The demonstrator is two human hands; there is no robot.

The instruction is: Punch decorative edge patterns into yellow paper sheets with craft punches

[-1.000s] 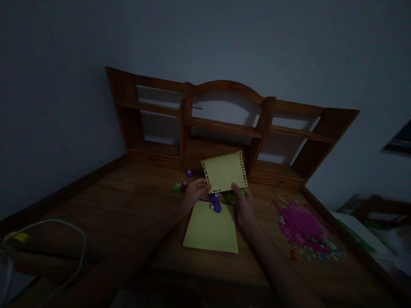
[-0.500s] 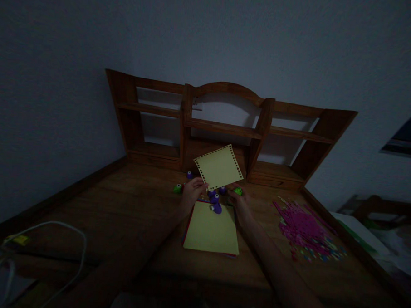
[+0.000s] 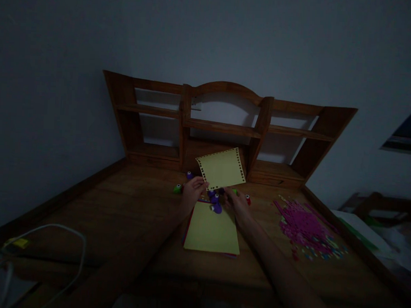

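Observation:
My left hand pinches the lower left corner of a pale yellow paper sheet, which is raised and tilted, with punched holes along its left, top and right edges. With fingers curled, my right hand closes on a dark purple craft punch just below the sheet; the fingers partly hide it. A green punch shows behind that hand. Between my hands, another purple punch lies on the top edge of a stack of yellow paper.
A green punch and a purple one stand left of the sheet, a red punch to the right. Pink strips and small coloured bits lie at right. A wooden shelf backs the desk; a white cable loops at left.
My right hand has moved left from beside the green punch to the dark purple one, uncovering the red punch. The held sheet has shifted slightly right and tilted further back.

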